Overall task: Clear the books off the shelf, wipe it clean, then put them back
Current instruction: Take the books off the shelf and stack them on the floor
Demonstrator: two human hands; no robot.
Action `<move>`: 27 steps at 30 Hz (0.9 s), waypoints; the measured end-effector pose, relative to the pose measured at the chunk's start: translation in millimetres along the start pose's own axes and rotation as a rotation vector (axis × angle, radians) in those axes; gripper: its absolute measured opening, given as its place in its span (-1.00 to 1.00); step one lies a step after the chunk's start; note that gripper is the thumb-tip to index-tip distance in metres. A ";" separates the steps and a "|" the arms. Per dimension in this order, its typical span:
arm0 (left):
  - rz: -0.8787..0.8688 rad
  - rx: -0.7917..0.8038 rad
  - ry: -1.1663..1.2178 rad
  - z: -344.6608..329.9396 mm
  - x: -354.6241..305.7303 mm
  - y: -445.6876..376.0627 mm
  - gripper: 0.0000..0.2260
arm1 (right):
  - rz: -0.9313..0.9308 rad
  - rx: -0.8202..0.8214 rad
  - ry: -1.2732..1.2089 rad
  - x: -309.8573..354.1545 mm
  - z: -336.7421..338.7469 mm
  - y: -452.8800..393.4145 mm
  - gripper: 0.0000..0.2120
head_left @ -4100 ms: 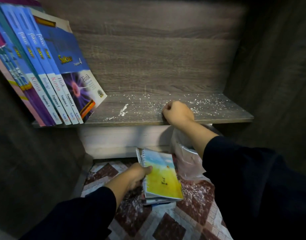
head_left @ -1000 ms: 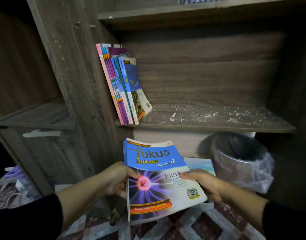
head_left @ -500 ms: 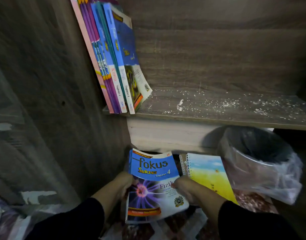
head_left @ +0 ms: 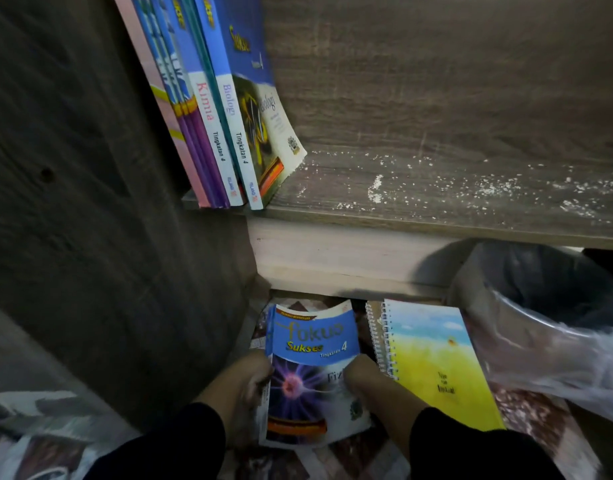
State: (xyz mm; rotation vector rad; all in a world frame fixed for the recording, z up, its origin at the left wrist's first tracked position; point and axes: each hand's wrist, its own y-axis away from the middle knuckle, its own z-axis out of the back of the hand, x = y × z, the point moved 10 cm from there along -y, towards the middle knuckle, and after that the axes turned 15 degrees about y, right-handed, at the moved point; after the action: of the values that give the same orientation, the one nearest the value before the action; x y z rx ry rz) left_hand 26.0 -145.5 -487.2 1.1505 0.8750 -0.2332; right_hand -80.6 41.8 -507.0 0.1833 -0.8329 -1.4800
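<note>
The blue Fokus Sukses physics book (head_left: 312, 372) is low over the patterned floor, below the shelf, held by both hands. My left hand (head_left: 251, 382) grips its spine edge and my right hand (head_left: 362, 381) grips its right side, thumb on the cover. Several books (head_left: 225, 109) still lean against the left wall on the wooden shelf (head_left: 436, 195), the Biologi one outermost. White crumbs and dust are scattered across the bare shelf board.
A spiral notebook (head_left: 433, 358) with a yellow and blue cover lies on the floor just right of the held book. A bin lined with a plastic bag (head_left: 547, 313) stands under the shelf at right. A dark wooden side panel (head_left: 90, 202) rises at left.
Both hands have lowered the physics book from chest height down to the floor beside the spiral notebook. My view has dropped and moved closer to the shelf.
</note>
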 end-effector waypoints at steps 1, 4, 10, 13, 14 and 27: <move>-0.001 0.004 -0.028 0.7 0.0 3.4 -0.72 | -0.001 0.005 -0.026 0.3 1.8 -1.4 -0.80; -0.045 0.006 0.032 0.3 -10.3 11.7 -0.73 | 0.057 -0.054 -0.113 9.0 12.7 6.4 -0.73; -0.137 -0.010 0.027 -2.6 -63.6 54.9 -0.89 | 0.276 -0.102 -0.178 35.1 38.0 33.0 -0.66; -0.369 -0.231 -0.169 24.9 -118.8 92.5 -0.87 | 0.292 -0.105 -0.248 41.3 57.4 55.2 -0.64; -0.436 -0.314 -0.189 37.3 -137.4 112.6 -0.85 | 0.305 -0.125 -0.272 45.5 68.5 65.2 -0.69; -1.124 -0.672 -0.085 76.0 -286.1 287.8 -0.78 | 0.781 -0.297 -0.446 182.7 216.6 205.5 -0.77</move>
State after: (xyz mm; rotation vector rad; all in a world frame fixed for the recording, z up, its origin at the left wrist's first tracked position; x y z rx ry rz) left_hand 40.6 -163.6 -75.0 -0.0649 1.3176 -0.8176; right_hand -66.5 -17.4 -162.3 -0.6535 -0.8809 -0.8797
